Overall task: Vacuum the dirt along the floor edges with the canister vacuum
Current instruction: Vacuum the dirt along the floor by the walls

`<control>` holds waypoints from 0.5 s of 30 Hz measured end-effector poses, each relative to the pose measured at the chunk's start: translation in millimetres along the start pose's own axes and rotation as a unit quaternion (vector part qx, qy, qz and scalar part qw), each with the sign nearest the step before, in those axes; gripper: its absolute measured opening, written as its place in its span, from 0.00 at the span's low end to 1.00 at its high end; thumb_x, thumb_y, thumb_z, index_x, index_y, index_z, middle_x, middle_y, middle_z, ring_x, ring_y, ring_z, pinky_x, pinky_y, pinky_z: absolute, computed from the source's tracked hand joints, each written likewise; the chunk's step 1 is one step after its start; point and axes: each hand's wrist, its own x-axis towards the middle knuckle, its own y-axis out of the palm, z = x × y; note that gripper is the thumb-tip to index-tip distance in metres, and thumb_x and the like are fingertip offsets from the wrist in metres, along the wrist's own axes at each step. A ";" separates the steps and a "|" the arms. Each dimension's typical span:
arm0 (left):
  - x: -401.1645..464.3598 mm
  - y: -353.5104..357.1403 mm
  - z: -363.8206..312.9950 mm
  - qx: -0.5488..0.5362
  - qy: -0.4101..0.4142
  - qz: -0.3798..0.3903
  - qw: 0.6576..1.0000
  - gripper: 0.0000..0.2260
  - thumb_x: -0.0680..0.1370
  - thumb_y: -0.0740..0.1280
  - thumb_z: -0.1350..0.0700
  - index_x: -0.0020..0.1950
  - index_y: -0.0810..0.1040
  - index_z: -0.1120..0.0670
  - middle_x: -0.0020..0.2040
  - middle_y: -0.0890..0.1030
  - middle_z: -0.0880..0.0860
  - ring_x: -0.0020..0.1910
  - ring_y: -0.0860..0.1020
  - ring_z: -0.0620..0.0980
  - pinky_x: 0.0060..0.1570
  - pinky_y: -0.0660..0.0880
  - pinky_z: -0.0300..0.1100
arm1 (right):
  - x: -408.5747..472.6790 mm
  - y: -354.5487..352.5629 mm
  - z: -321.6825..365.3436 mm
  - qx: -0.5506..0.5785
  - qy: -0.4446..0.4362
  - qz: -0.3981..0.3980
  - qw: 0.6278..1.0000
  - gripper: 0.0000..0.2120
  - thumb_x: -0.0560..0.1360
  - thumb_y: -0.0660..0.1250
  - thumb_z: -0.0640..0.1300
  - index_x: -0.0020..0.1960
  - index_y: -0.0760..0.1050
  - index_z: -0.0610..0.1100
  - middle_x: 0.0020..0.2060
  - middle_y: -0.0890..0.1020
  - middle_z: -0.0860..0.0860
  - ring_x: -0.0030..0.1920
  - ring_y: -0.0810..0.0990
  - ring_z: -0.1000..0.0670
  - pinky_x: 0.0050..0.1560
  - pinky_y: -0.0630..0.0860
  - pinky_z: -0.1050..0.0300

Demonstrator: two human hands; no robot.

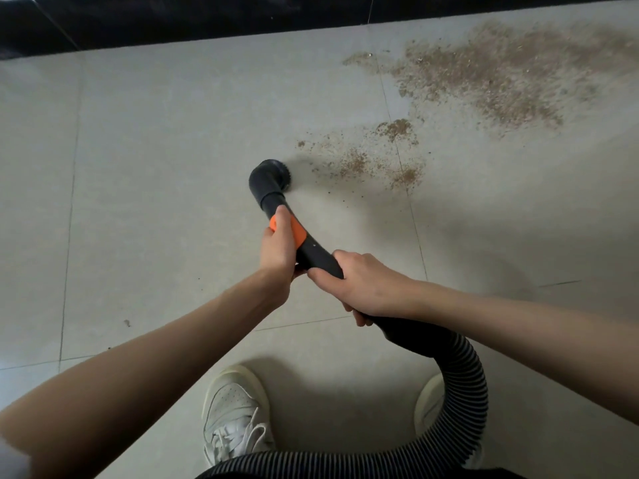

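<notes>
Both hands hold the black vacuum handle (313,255). The left hand (278,252) grips it at the orange band (298,233), and the right hand (363,283) grips it further back, where the ribbed hose (463,382) begins. The round brush (271,179) is at the tiled floor (155,167), just beside the small patch of brown dirt (359,160). A bigger patch (501,74) lies near the dark baseboard (173,19).
</notes>
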 end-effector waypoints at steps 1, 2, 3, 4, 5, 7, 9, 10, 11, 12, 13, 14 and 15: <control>0.3 7.1 -2.1 0.007 -0.003 0.012 1.000 0.16 0.78 0.55 0.41 0.53 0.70 0.53 0.40 0.72 0.51 0.38 0.75 0.48 0.22 0.71 0.35 | -1.7 -3.1 -3.2 0.010 0.007 -0.014 1.000 0.19 0.76 0.57 0.62 0.45 0.65 0.45 0.33 0.78 0.45 0.20 0.77 0.50 0.21 0.70 0.61; 0.2 13.5 -3.1 0.015 -0.005 0.023 1.000 0.17 0.78 0.55 0.41 0.54 0.70 0.53 0.41 0.73 0.51 0.39 0.75 0.48 0.24 0.72 0.36 | -3.4 -5.4 -5.9 0.017 0.015 -0.024 0.999 0.19 0.76 0.57 0.62 0.45 0.65 0.45 0.33 0.77 0.45 0.20 0.77 0.50 0.21 0.70 0.61; -0.3 19.1 -3.0 0.022 -0.007 0.033 0.999 0.18 0.78 0.55 0.40 0.55 0.70 0.53 0.41 0.73 0.51 0.39 0.76 0.48 0.26 0.72 0.37 | -5.9 -6.8 -8.5 0.022 0.021 -0.032 0.999 0.19 0.76 0.57 0.62 0.45 0.65 0.45 0.33 0.77 0.44 0.20 0.77 0.50 0.22 0.71 0.61; -1.5 23.7 -2.0 0.028 -0.008 0.042 0.999 0.18 0.79 0.55 0.40 0.56 0.70 0.53 0.41 0.74 0.51 0.39 0.76 0.48 0.27 0.72 0.38 | -8.8 -7.5 -10.9 0.025 0.027 -0.036 0.999 0.19 0.77 0.57 0.61 0.45 0.65 0.44 0.33 0.77 0.44 0.21 0.77 0.50 0.22 0.71 0.61; -3.0 27.1 -0.3 0.032 -0.010 0.048 0.998 0.19 0.79 0.54 0.40 0.56 0.70 0.54 0.41 0.74 0.51 0.40 0.76 0.48 0.27 0.72 0.38 | -11.9 -7.5 -13.3 0.026 0.031 -0.038 0.998 0.19 0.77 0.57 0.61 0.45 0.65 0.44 0.33 0.77 0.44 0.21 0.77 0.50 0.22 0.71 0.61; -7.2 31.5 4.4 0.037 -0.014 0.057 0.998 0.18 0.79 0.54 0.40 0.56 0.70 0.54 0.42 0.74 0.52 0.40 0.76 0.49 0.28 0.73 0.39 | -18.9 -6.6 -17.7 0.029 0.037 -0.038 0.998 0.18 0.77 0.57 0.60 0.45 0.65 0.44 0.33 0.77 0.44 0.21 0.77 0.50 0.23 0.72 0.60; -12.4 35.6 9.5 0.041 -0.018 0.065 0.997 0.17 0.79 0.54 0.41 0.55 0.70 0.53 0.42 0.74 0.52 0.40 0.76 0.49 0.28 0.73 0.38 | -26.9 -6.1 -22.6 0.037 0.044 -0.040 0.998 0.18 0.77 0.57 0.60 0.44 0.65 0.44 0.33 0.77 0.44 0.20 0.76 0.49 0.22 0.71 0.60; -15.4 38.0 12.0 0.044 -0.019 0.068 0.997 0.16 0.79 0.54 0.41 0.53 0.69 0.53 0.42 0.74 0.52 0.40 0.76 0.49 0.27 0.73 0.38 | -31.2 -5.9 -25.1 0.040 0.048 -0.042 0.997 0.17 0.78 0.57 0.59 0.44 0.64 0.44 0.32 0.77 0.45 0.20 0.76 0.49 0.22 0.71 0.60; -19.0 40.7 14.8 0.048 -0.019 0.071 0.996 0.15 0.79 0.54 0.41 0.50 0.69 0.52 0.42 0.74 0.52 0.39 0.76 0.49 0.27 0.73 0.38 | -36.1 -5.6 -27.8 0.041 0.052 -0.042 0.997 0.17 0.78 0.57 0.59 0.43 0.64 0.45 0.31 0.77 0.45 0.20 0.76 0.49 0.22 0.71 0.60; -22.9 43.8 18.0 0.051 -0.020 0.074 0.996 0.14 0.79 0.54 0.41 0.48 0.69 0.51 0.42 0.74 0.52 0.39 0.76 0.48 0.28 0.73 0.38 | -41.3 -5.2 -30.4 0.042 0.057 -0.043 0.997 0.17 0.78 0.57 0.59 0.43 0.64 0.45 0.31 0.77 0.45 0.20 0.76 0.49 0.22 0.71 0.60; -26.6 47.4 21.7 0.051 -0.020 0.080 0.995 0.14 0.79 0.54 0.41 0.46 0.68 0.50 0.42 0.74 0.52 0.39 0.76 0.48 0.29 0.73 0.39 | -46.9 -4.7 -33.3 0.043 0.063 -0.045 0.996 0.17 0.78 0.57 0.59 0.43 0.64 0.45 0.30 0.77 0.45 0.20 0.76 0.49 0.22 0.71 0.60; -30.5 50.8 25.9 0.050 -0.022 0.086 0.995 0.13 0.79 0.54 0.41 0.45 0.68 0.50 0.42 0.74 0.52 0.38 0.76 0.49 0.31 0.73 0.40 | -52.6 -4.1 -36.4 0.045 0.070 -0.048 0.995 0.17 0.78 0.57 0.59 0.42 0.64 0.45 0.30 0.77 0.45 0.20 0.76 0.49 0.23 0.71 0.60; -34.2 53.7 30.0 0.049 -0.025 0.093 0.994 0.13 0.79 0.54 0.41 0.46 0.68 0.50 0.42 0.74 0.52 0.38 0.76 0.49 0.32 0.73 0.41 | -58.1 -2.9 -39.6 0.048 0.076 -0.051 0.995 0.17 0.78 0.57 0.59 0.42 0.64 0.45 0.30 0.77 0.46 0.20 0.76 0.49 0.23 0.72 0.60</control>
